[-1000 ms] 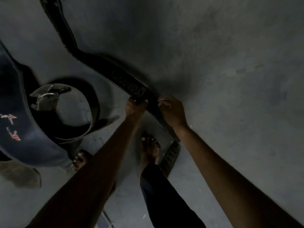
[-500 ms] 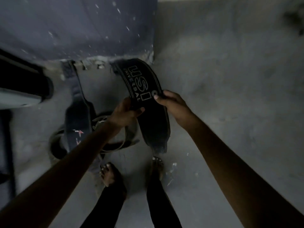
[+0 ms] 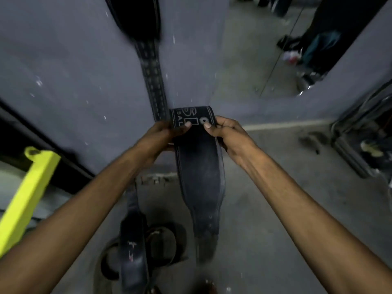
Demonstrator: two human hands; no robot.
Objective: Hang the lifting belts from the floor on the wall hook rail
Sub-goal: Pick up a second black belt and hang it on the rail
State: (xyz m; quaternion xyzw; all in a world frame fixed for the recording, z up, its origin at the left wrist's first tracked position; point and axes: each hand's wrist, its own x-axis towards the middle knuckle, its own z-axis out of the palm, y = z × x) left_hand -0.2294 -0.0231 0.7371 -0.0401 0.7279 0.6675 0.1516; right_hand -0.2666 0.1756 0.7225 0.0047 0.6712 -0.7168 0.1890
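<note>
I hold a wide black lifting belt (image 3: pixel 199 166) with pale lettering in front of the grey wall (image 3: pixel 63 81). My left hand (image 3: pixel 161 134) grips its left edge and my right hand (image 3: pixel 224 134) grips its right edge, thumbs on the printed face. The belt folds over at the top and its lower end dangles toward the floor. Another black belt (image 3: pixel 151 77) with rows of holes hangs down the wall just above my hands. On the floor below lie a dark belt (image 3: pixel 132 240) with a red mark and a coiled belt (image 3: pixel 167 245). The hook rail is out of view.
A bright yellow metal bar (image 3: pixel 27 194) slants in at the left. A mirror (image 3: pixel 265 49) on the wall at upper right reflects a person's legs and shoes. Gym gear and a shoe (image 3: pixel 371 149) sit at the far right. My foot (image 3: pixel 209 287) shows at the bottom.
I have straightened up from the floor and raised the lettered belt in both hands toward the wall. The view has tilted up, bringing the hanging belt and the mirror into sight.
</note>
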